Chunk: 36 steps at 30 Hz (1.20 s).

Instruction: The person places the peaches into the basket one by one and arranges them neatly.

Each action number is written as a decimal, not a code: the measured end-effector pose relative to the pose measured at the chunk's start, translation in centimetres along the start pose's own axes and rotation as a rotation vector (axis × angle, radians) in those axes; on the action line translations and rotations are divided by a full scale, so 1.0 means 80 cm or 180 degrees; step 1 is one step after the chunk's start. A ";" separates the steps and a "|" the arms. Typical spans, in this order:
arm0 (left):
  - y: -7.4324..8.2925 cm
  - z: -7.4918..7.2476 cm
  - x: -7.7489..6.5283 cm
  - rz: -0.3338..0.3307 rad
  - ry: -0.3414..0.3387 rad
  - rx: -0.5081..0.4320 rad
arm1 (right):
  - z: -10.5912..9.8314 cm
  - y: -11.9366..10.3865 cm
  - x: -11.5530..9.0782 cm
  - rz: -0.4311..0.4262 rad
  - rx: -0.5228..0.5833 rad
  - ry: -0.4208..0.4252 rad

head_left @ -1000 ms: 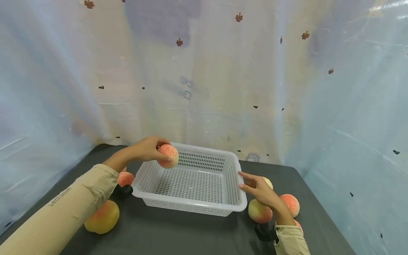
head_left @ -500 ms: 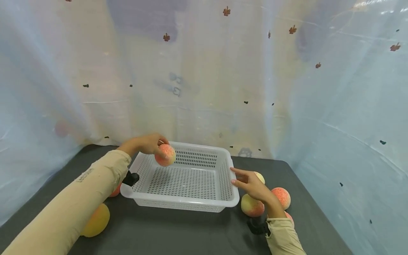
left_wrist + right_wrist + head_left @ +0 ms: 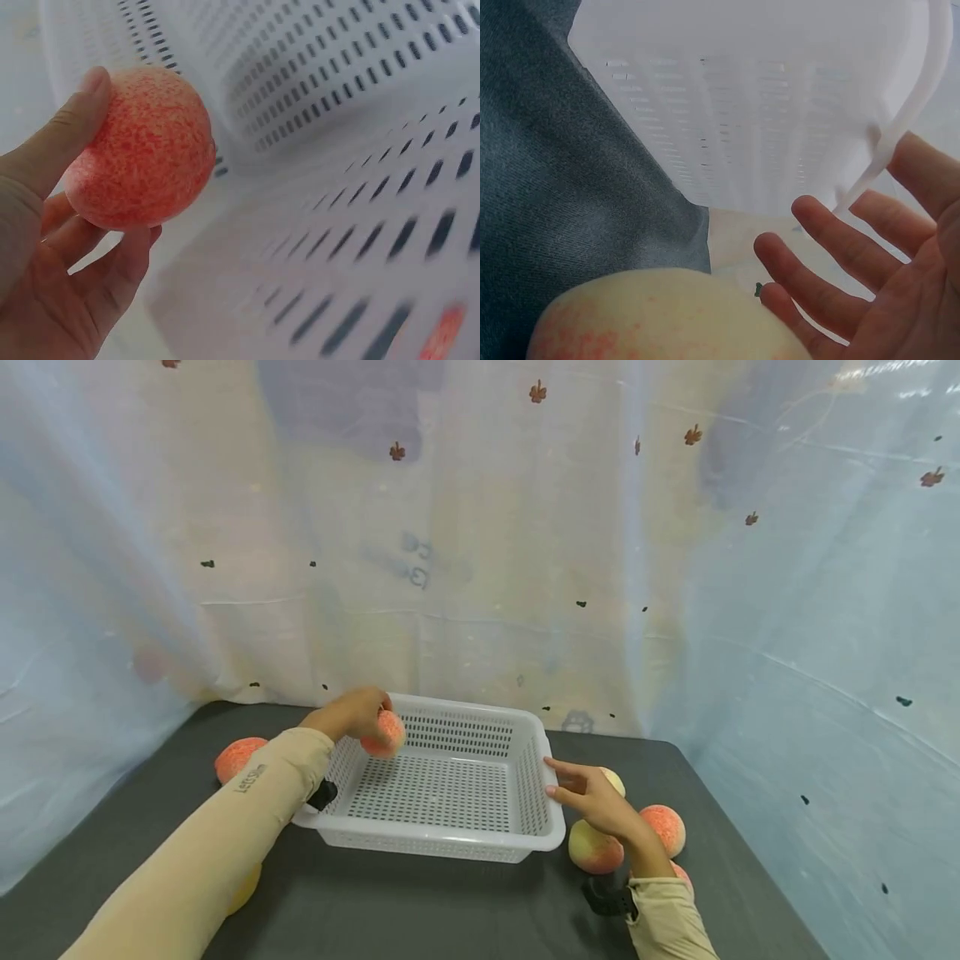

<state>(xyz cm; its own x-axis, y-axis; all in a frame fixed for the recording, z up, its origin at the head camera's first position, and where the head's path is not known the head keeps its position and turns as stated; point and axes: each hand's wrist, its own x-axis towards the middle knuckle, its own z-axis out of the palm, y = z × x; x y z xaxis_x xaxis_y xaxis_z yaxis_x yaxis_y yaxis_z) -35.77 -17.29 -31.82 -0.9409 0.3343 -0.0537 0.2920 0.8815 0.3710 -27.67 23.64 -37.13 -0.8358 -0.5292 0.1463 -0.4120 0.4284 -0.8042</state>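
My left hand [image 3: 351,713] holds a red-speckled peach [image 3: 387,734] inside the back left part of a white perforated plastic basket [image 3: 442,835]. The left wrist view shows the thumb on one side of the peach and curled fingers beneath it; basket walls lie close by. My right hand [image 3: 598,792] touches the basket's right rim with thumb and index finger. Its other fingers are loosely extended outside the wall in the right wrist view. Just below that hand sits a yellow-and-red peach [image 3: 667,319]. The visible basket floor holds no fruit.
Right of the basket lie several peaches, including a reddish one [image 3: 663,831] and a yellow-red one [image 3: 595,847]. On the left are a red peach [image 3: 237,757] and a yellow fruit [image 3: 247,888] half hidden by the sleeve. A plastic curtain [image 3: 480,560] hangs behind the dark table [image 3: 420,910].
My left hand has moved slightly left and lowered the peach into the basket. The red fruit at left now shows past the sleeve. My right hand keeps its place on the rim.
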 end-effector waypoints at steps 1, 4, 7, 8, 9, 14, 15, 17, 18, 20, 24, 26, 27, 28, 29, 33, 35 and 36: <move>0.002 0.003 0.000 -0.0024 -0.0017 -0.0014 | 0.000 -0.001 0.000 -0.0006 0.0008 0.0001; 0.008 0.009 -0.001 -0.0081 -0.0102 -0.0015 | 0.001 -0.001 -0.001 0.0008 0.0033 0.0018; 0.010 0.015 -0.003 -0.0171 -0.0120 0.0029 | 0.004 0.000 -0.001 -0.0009 0.0096 -0.0016; 0.011 0.017 -0.003 -0.0200 -0.0125 0.0034 | 0.006 0.001 -0.002 -0.0003 0.0102 -0.0023; 0.011 0.019 -0.004 -0.0211 -0.0134 0.0029 | 0.007 0.002 -0.002 -0.0001 0.0110 -0.0030; 0.009 0.032 -0.003 -0.0312 -0.0224 -0.0009 | 0.010 0.003 -0.004 0.0015 0.0119 -0.0027; 0.009 0.035 -0.002 -0.0316 -0.0238 0.0046 | 0.010 0.003 -0.005 0.0012 0.0115 -0.0026; 0.011 0.037 -0.001 -0.0327 -0.0263 0.0172 | 0.008 0.003 -0.004 -0.0018 0.0105 -0.0037; 0.012 0.035 0.000 -0.0348 -0.0296 0.0198 | 0.007 0.002 -0.004 -0.0031 0.0100 -0.0044; 0.017 0.030 -0.001 -0.0313 -0.0342 0.0284 | 0.004 0.001 -0.002 -0.0059 0.0092 -0.0047; 0.022 0.015 -0.005 -0.0308 -0.0400 0.0364 | 0.002 -0.003 0.002 -0.0064 0.0039 -0.0040; 0.023 0.010 -0.008 -0.0272 -0.0391 0.0404 | 0.001 -0.004 0.002 -0.0046 0.0001 -0.0028; 0.023 0.007 -0.009 -0.0253 -0.0388 0.0386 | 0.001 -0.004 0.001 -0.0036 -0.0028 -0.0018; 0.024 0.004 -0.011 -0.0220 -0.0375 0.0365 | 0.000 -0.005 0.001 -0.0029 -0.0044 -0.0010; 0.024 0.001 -0.013 -0.0184 -0.0371 0.0345 | 0.000 -0.005 0.000 -0.0028 -0.0070 0.0001; 0.022 -0.009 -0.019 0.0017 -0.0269 0.0212 | -0.001 -0.005 -0.001 -0.0026 -0.0086 0.0009; 0.019 -0.013 -0.021 0.0091 -0.0205 0.0096 | 0.000 -0.004 -0.001 -0.0022 -0.0070 0.0000; 0.017 -0.014 -0.022 0.0132 -0.0174 0.0041 | 0.001 -0.003 -0.001 -0.0011 -0.0051 -0.0003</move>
<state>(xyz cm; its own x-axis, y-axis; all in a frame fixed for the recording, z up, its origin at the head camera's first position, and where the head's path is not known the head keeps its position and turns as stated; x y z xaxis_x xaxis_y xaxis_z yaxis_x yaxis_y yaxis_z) -33.88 -17.04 -30.18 -0.9173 0.3881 -0.0892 0.3331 0.8706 0.3620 -27.49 23.51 -37.03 -0.8340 -0.5314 0.1486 -0.4206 0.4381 -0.7944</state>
